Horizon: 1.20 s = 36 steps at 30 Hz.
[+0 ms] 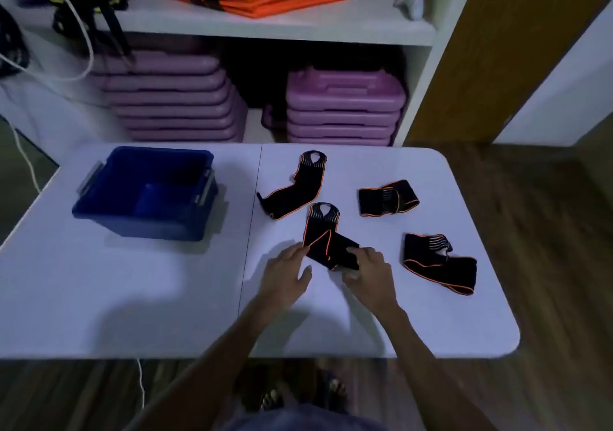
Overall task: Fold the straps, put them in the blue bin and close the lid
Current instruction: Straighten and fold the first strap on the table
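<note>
My left hand (288, 273) and right hand (366, 273) both pinch the half-folded black, orange-edged elastic strap (326, 240) on the white table (132, 298).

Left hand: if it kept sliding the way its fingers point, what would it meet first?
The left hand points up and right, so it would first push into the black strap it already touches at the fold. Depth is uncertain, but nothing else shows between them.

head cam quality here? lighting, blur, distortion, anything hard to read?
Head view: dim, bluish cast; the white table reads lilac. Wide-angle bowing bends the shelf and the table edges. Soft shadows fall under the forearms and beside the blue bin. Slight blur on the left hand and right hand at the strap; black fabric shows little detail beyond its orange edging. No glare.
</note>
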Motion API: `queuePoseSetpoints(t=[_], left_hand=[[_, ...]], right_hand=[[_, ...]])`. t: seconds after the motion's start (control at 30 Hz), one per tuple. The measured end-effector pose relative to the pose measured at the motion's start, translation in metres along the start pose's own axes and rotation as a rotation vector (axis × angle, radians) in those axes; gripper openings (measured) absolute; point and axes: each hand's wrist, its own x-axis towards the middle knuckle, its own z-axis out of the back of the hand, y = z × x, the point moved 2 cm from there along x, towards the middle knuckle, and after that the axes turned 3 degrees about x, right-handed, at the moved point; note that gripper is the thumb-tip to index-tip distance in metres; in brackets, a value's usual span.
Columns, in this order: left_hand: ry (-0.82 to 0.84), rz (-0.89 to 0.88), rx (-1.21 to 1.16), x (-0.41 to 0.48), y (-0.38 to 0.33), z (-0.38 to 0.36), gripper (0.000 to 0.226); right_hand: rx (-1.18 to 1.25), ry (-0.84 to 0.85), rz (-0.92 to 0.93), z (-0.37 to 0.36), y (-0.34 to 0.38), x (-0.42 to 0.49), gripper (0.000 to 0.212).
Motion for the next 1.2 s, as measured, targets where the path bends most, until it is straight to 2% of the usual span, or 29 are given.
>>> queuePoseSetpoints(t=[0.07,0.23,0.37,0.43,0.53,0.7,0.8,0.93,1.1,1.2], left_hand=[[0.073,-0.038,0.104,0.014,-0.002,-0.003,0.055],[0.247,-0.038,0.197,0.028,0.005,-0.015,0.053],[0.218,-0.03,0.15,0.021,0.017,-0.018,0.051],[0.206,-0.039,0.134,0.018,0.023,-0.02,0.053],[0.18,-0.018,0.054,0.015,0.025,-0.02,0.059],[0.133,-0.025,-0.012,0.013,0.033,-0.026,0.061],[0.165,0.001,-0.053,0.012,0.035,-0.026,0.062],[0.23,0.0,-0.051,0.011,0.036,-0.023,0.065],[0.298,-0.046,0.088,0.011,0.042,-0.033,0.046],[0.306,-0.038,0.16,0.01,0.037,-0.038,0.054]], right_hand=[[-0.091,0.024,0.046,0.001,0.001,0.007,0.048],[-0.127,0.146,0.039,-0.003,-0.004,0.022,0.024],[-0.037,0.125,0.037,-0.002,-0.011,0.02,0.006],[-0.004,0.119,0.061,-0.005,-0.016,0.015,0.013],[-0.081,0.139,0.108,-0.013,-0.021,0.01,0.035],[-0.116,0.082,0.146,-0.013,-0.02,0.011,0.022],[-0.092,0.06,0.264,-0.004,-0.021,0.001,0.023],[-0.029,0.147,0.38,0.006,-0.03,-0.035,0.03],[-0.007,0.274,0.457,-0.01,-0.042,-0.086,0.023],[-0.025,0.297,0.428,-0.02,-0.037,-0.096,0.024]])
